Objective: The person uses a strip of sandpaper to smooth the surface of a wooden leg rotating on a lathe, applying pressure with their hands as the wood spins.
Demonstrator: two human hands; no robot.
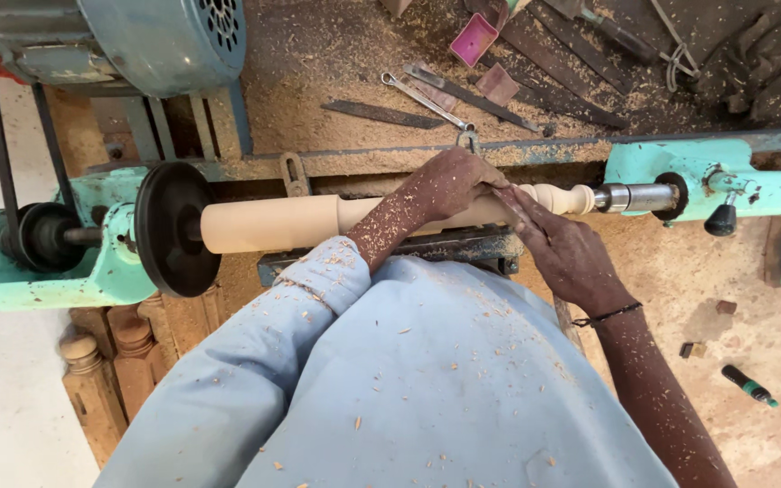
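Pale wooden spindle [318, 220] lies under both hands' fingers [517, 201] on the lathe [716, 176].

- The pale turned wooden spindle [318, 220] lies lengthwise across the lathe, between the round black faceplate [169, 228] at its left end and the metal tailstock centre [635, 196] at its right end.
- The left hand [449, 183] rests on top of the spindle, toward its right part; the right hand [567, 255] lies just beside it, touching the spindle from the near side.
- Behind the lathe, on the sawdust-covered worktop [336, 63], lie flat metal chisels [463, 90].
- The grey-blue motor housing [137, 36] sits behind the faceplate, far left.
- Finished turned wooden legs [106, 361] lie below the headstock, near left.
- A small green-handled tool [749, 386] lies on the floor, near right.
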